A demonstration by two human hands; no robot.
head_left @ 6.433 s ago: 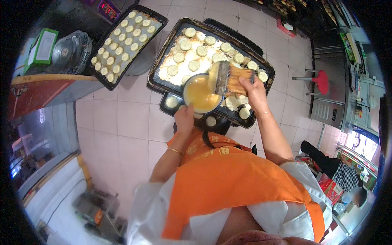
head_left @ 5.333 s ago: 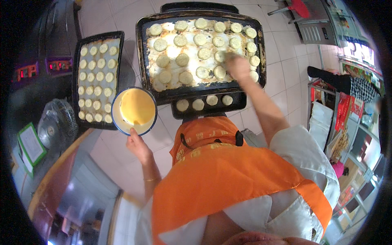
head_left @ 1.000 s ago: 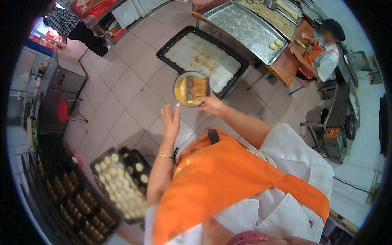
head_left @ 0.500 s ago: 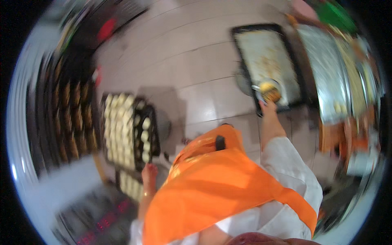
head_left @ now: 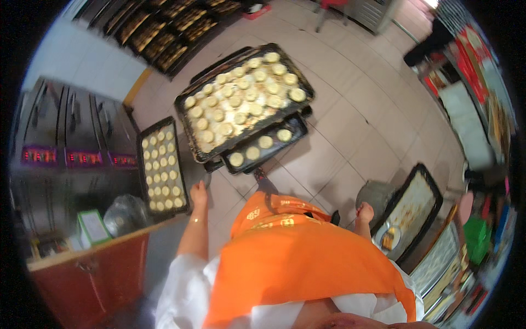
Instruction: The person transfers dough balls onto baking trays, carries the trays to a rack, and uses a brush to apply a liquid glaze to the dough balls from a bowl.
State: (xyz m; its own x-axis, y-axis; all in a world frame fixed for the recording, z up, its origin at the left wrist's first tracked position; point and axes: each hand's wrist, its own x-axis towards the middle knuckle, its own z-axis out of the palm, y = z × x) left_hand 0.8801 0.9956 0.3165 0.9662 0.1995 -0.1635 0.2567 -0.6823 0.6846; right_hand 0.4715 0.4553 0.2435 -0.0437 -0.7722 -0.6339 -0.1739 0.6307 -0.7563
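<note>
My left hand [head_left: 198, 194] is closed in front of my body, near a tray [head_left: 180, 159] of small round pale pieces of dough by the oven. A small dark thing shows just beyond its fingers; whether the hand holds it I cannot tell. My right hand [head_left: 364, 211] hangs with curled fingers and nothing visible in it. It is nearest to a metal bowl [head_left: 388, 239] with yellow contents, which sits on a stained baking tray [head_left: 412, 202]. Ahead, a large black tray [head_left: 185, 129] carries rows of round dough pieces [head_left: 235, 101], above another tray [head_left: 276, 152] with several more.
At left stands an oven [head_left: 68, 123] with red displays, above a red cabinet [head_left: 104, 274]. A rack [head_left: 170, 33] of filled trays is at the far left. A grey round container [head_left: 375, 194] stands by the stained tray. Another person [head_left: 435, 41] is at the far right.
The view has turned left, bringing the oven and the dough trays nearer the middle. My right hand has come away from the bowl, which stays on the stained tray.
</note>
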